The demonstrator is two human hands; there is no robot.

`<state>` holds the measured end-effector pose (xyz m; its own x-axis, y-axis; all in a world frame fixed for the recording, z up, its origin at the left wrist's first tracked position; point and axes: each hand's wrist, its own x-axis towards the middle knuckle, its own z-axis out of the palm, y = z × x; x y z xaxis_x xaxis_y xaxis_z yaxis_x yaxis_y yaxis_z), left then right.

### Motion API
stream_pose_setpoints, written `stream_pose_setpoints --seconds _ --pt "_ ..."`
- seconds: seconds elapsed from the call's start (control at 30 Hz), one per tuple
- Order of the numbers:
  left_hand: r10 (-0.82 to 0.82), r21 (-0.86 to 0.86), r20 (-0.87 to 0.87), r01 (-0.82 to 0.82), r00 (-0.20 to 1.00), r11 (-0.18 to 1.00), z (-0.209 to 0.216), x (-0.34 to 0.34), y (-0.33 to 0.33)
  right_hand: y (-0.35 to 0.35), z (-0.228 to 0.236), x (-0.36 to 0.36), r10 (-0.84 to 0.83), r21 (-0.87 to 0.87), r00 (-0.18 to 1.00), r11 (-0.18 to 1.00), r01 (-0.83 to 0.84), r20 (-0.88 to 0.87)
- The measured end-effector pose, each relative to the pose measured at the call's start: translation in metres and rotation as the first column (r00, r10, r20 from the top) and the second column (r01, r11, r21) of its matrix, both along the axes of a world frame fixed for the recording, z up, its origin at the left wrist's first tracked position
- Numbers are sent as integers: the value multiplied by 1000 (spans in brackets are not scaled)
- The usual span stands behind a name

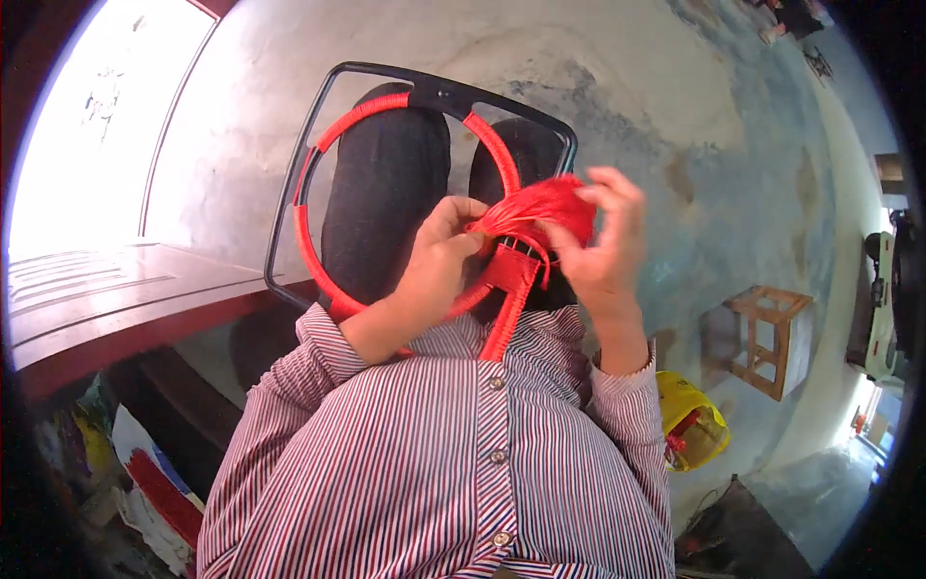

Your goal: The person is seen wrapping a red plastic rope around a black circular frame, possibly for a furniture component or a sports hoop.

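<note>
A black metal frame [311, 127] with rounded corners rests across my lap, with a ring [362, 108] inside it. Red cord is wound tightly round most of the ring, and a few stretches show bare black. A strip [509, 314] wrapped in the same red cord runs toward my body at the lower right. Above this strip is a loose bundle of red cord [545, 205]. My left hand [439, 251] pinches its narrow left end close to the ring. At its wider right end, my right hand [608, 236] has thumb and fingers curled round the strands.
To the left is a dark red wooden ledge [125, 289] beside a bright opening. A wooden stool [772, 338] and a yellow container [690, 420] with red material stand on the concrete floor [666, 183] at right. Assorted items [154, 473] lie at the lower left.
</note>
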<state>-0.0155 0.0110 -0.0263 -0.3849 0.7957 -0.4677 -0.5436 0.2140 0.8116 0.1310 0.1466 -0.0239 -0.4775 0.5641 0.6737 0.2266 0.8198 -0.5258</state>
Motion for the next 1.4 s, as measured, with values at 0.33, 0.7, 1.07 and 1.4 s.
stream_pose_setpoints --seconds 0.33,0.7,1.07,1.4 --pt "-76 93 240 55 968 994 14 6 3 -34 -23 15 217 -430 958 895 -119 187" --pt "56 -23 458 -51 887 998 0 -2 5 -23 -19 37 180 -845 982 515 -145 -59" --pt "-167 53 369 159 914 986 10 1 7 -16 -29 30 203 -606 976 769 -205 -74" --pt "-179 48 260 172 949 984 -15 -5 5 19 9 157 -118 -392 374 243 -887 -920"
